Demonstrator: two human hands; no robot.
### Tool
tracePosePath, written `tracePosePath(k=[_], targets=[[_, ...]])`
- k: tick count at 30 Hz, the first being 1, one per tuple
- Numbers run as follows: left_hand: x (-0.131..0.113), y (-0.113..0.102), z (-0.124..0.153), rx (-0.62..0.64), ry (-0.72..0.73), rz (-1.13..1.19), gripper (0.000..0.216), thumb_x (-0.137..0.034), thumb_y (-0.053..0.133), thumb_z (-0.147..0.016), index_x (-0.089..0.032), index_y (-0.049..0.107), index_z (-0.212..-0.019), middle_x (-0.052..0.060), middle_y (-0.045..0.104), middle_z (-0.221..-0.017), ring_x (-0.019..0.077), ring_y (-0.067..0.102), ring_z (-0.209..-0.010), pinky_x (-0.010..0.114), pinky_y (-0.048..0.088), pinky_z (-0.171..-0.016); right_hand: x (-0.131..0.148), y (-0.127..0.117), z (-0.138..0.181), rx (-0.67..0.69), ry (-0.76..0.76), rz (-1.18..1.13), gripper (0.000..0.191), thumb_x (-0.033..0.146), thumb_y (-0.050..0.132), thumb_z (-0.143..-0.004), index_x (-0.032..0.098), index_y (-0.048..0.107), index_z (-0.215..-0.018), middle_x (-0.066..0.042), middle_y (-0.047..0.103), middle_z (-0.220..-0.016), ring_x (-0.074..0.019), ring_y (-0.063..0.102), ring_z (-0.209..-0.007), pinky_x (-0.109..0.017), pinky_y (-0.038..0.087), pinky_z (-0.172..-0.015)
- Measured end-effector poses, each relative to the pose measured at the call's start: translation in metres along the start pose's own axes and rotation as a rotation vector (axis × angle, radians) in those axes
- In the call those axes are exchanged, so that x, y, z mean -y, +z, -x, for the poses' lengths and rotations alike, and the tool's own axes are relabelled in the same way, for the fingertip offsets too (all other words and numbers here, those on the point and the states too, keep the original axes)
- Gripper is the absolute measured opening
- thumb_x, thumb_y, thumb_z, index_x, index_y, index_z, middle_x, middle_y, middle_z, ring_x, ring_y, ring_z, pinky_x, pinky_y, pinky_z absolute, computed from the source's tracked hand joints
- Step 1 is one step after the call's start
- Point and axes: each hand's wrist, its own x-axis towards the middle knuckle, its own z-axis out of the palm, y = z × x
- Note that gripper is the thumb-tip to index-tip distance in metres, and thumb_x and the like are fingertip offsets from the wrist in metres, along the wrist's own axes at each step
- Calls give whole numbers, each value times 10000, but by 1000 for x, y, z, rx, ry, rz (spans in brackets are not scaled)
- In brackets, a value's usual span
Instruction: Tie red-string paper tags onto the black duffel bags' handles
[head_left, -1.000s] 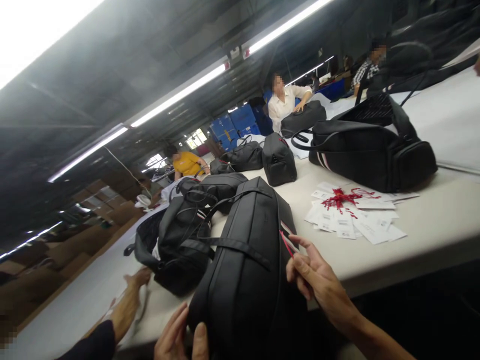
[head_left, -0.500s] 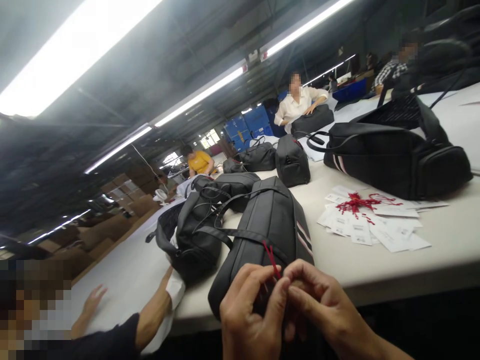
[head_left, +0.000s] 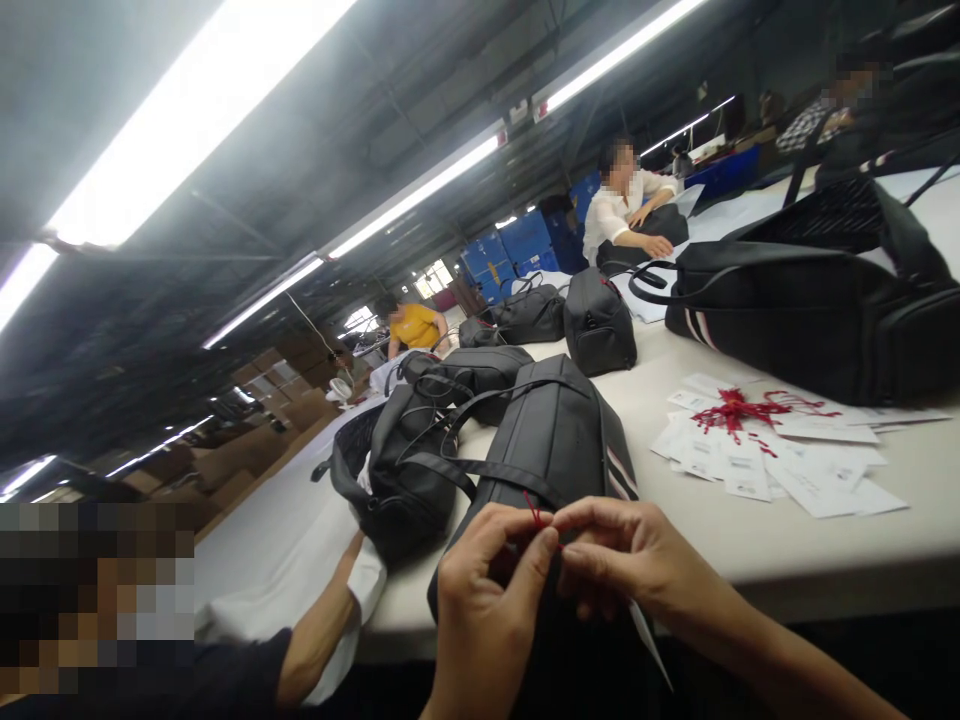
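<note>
Hands (head_left: 555,570) rose; table (head_left: 787,540) (white) under strip lights (head_left: 412,195).

A thin red string (head_left: 537,514) is pinched taut above a black bag (head_left: 551,440) lying at the table edge.

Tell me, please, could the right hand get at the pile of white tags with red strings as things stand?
Probably yes: the pile of white tags lies on bare table to the right, nothing between. But the right hand and left hand pinch a red string.
</note>
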Motion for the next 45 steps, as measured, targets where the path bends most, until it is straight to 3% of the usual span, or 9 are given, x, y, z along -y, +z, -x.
tracePosePath(k=[6,10,13,17,23,28,35,41,45], targets=[[31,-23,-28,-121,28,-396,243,-343,539,-906,-195,729,-872,72,706,-900,232,651,-890,352,514,-840,6,-26,-17,-270,-166,176,385,533,707,-803,154,641,-834,-59,701,-725,-152,664,-592,-229,522,-500],[48,-24,-47,10,2,-384,295,-307,488,-898,-186,749,-961,93,715,-992,244,660,-961,397,511,-908,5,-31,-35,-392,-226,209,423,573,670,-816,156,601,-837,-32,664,-665,-125,610,-500,-211,467,-424],[50,-19,-54,43,-8,-216,328,-325,507,-900,-187,714,-1114,89,702,-1117,223,647,-1054,372,493,-976,2,-26,-42,-377,-200,193,447,596,648,-820,155,586,-843,-14,647,-637,-101,572,-449,-179,390,-379],[39,-14,-56,43,-85,-43,459,-374,570,-891,-156,601,-1293,85,718,-1058,203,674,-947,332,526,-897,-2,-15,-36,-330,-166,97,482,628,660,-792,156,565,-826,-4,635,-611,-79,520,-408,-164,315,-353],[20,-5,-60,150,44,22,251,-292,549,-902,-170,760,-962,79,713,-976,209,649,-921,297,521,-844,-3,-5,-23,-280,-132,41,504,657,648,-791,166,543,-835,11,622,-586,-71,496,-380,-156,280,-340],[16,-1,-58,186,-8,43,246,-346,572,-899,-170,733,-962,56,727,-923,200,663,-868,270,516,-792,-6,-6,-21,-261,-125,50,505,662,633,-800,172,518,-845,24,610,-558,-68,485,-351,-148,261,-323],[11,3,-46,81,-72,-164,361,-457,590,-877,-174,661,-665,-6,622,-582,133,546,-557,234,406,-555,-8,1,-15,-182,-117,30,479,639,616,-834,175,498,-859,23,616,-568,-56,483,-345,-128,245,-316],[5,2,-38,210,-71,32,278,-352,575,-891,-176,721,-1049,66,748,-941,204,694,-907,264,521,-825,-6,2,-19,-231,-135,-11,477,627,634,-829,168,507,-852,28,604,-565,-52,487,-354,-118,262,-317],[3,4,-34,128,-22,39,250,-341,625,-866,-187,752,-1017,74,755,-971,202,704,-889,261,546,-814,-11,7,-20,-196,-142,-36,465,617,623,-842,167,512,-873,24,610,-572,-60,512,-361,-115,304,-319]])
